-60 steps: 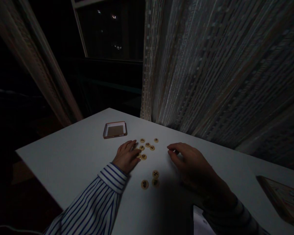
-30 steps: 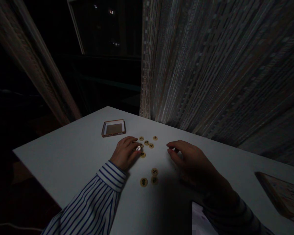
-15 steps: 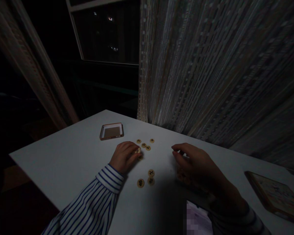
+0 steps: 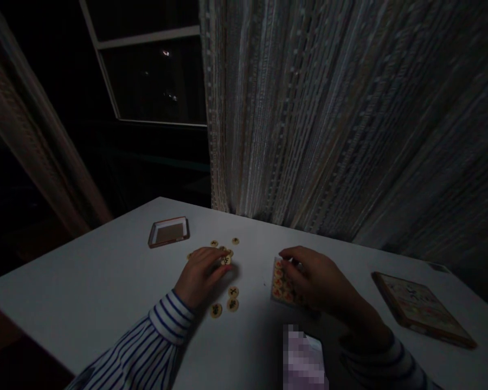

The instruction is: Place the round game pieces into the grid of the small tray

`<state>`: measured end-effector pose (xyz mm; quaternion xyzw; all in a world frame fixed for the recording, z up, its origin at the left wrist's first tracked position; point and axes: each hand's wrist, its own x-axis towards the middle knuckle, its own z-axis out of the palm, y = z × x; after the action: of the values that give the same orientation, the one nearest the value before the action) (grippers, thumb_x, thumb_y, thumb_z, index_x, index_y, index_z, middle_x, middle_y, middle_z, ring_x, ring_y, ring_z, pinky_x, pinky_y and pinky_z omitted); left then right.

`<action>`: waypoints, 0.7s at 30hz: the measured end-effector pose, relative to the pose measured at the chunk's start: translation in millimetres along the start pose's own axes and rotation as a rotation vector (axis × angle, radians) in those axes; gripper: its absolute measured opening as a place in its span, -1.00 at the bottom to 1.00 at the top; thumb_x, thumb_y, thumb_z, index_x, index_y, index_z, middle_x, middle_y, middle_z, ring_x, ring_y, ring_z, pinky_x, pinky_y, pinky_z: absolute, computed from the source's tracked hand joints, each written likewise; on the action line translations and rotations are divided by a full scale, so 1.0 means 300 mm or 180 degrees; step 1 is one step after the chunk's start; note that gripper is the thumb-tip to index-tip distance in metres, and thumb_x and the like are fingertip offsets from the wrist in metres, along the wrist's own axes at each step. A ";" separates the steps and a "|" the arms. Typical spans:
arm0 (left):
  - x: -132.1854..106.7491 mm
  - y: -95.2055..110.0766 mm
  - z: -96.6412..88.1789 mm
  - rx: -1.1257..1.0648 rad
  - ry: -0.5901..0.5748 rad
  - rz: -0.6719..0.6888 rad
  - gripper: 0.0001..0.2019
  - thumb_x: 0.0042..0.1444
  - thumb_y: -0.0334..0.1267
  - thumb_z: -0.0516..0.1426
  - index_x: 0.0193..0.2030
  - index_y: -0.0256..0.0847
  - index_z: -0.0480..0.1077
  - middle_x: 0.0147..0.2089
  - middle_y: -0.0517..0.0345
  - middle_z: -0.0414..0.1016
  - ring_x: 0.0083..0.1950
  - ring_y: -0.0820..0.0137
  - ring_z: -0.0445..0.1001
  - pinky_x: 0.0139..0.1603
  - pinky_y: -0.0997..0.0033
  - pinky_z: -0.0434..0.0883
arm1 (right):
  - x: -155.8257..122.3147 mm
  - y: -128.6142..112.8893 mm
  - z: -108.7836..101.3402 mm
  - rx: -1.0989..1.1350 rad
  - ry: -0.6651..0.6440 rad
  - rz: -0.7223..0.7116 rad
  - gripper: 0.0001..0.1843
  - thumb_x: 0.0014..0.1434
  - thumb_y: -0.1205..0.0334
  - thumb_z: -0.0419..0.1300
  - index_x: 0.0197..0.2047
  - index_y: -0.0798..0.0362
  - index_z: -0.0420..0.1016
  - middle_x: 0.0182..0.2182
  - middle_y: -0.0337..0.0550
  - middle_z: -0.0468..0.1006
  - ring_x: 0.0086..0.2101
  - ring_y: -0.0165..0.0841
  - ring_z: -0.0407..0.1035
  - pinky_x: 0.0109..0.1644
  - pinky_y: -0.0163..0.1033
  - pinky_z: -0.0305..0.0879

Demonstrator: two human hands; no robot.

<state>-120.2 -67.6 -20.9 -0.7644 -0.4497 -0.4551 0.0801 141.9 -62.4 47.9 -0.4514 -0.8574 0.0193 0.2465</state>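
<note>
My left hand is closed on a round xiangqi piece with a dark character, pinched between thumb and fingers. Just beyond it lie several similar pieces, one standing apart at the back, others partly hidden by the fingers. Nearer to me are three more pieces, among them a loose disc. My right hand hovers over a clear tray of red-marked pieces, covering its right part. Its thumb and index finger almost meet at the tray's far edge; I cannot make out anything between them.
An open shallow box part rests at the back left of the white table. To the right lies a flat patterned box. A phone with a blurred screen is near me. A curtain hangs behind the table.
The view has shifted, so the table things appear further left and lower. The tray of red-marked pieces now shows beside my right hand. My left hand still holds a piece.
</note>
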 end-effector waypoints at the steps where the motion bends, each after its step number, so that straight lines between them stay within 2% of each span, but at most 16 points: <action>1: 0.011 0.013 0.002 -0.0031 -0.0018 0.0036 -0.75 0.07 -0.14 0.14 -0.14 -0.19 0.43 -0.25 0.03 0.55 -0.18 0.28 0.47 -0.14 0.23 0.39 | -0.003 0.002 -0.005 0.0016 0.0016 0.0013 -0.74 0.16 0.24 0.00 -0.17 0.05 0.47 -0.29 -0.12 0.56 -0.27 -0.32 0.43 -0.21 -0.23 0.30; 11: 0.147 0.163 0.060 -0.0344 -0.0308 0.0334 -0.73 0.06 -0.22 0.16 -0.08 -0.22 0.40 -0.21 0.02 0.54 -0.15 0.30 0.47 -0.10 0.25 0.38 | -0.023 0.044 -0.072 0.0194 0.0256 0.0166 -0.74 0.16 0.22 0.01 -0.16 0.08 0.46 -0.28 -0.13 0.56 -0.27 -0.33 0.42 -0.21 -0.22 0.30; 21: 0.237 0.237 0.128 -0.0658 -0.0552 0.0071 -0.74 0.06 -0.23 0.16 -0.10 -0.22 0.40 -0.20 0.06 0.54 -0.16 0.34 0.48 -0.11 0.31 0.41 | -0.027 0.076 -0.092 0.0320 0.0316 0.0276 -0.75 0.16 0.23 0.01 -0.16 0.06 0.47 -0.25 -0.12 0.56 -0.26 -0.33 0.42 -0.17 -0.21 0.27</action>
<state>-29.4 -45.0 32.0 -0.8100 -0.3971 -0.4302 -0.0332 175.4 -60.5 62.9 -0.4756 -0.8217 0.0506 0.3100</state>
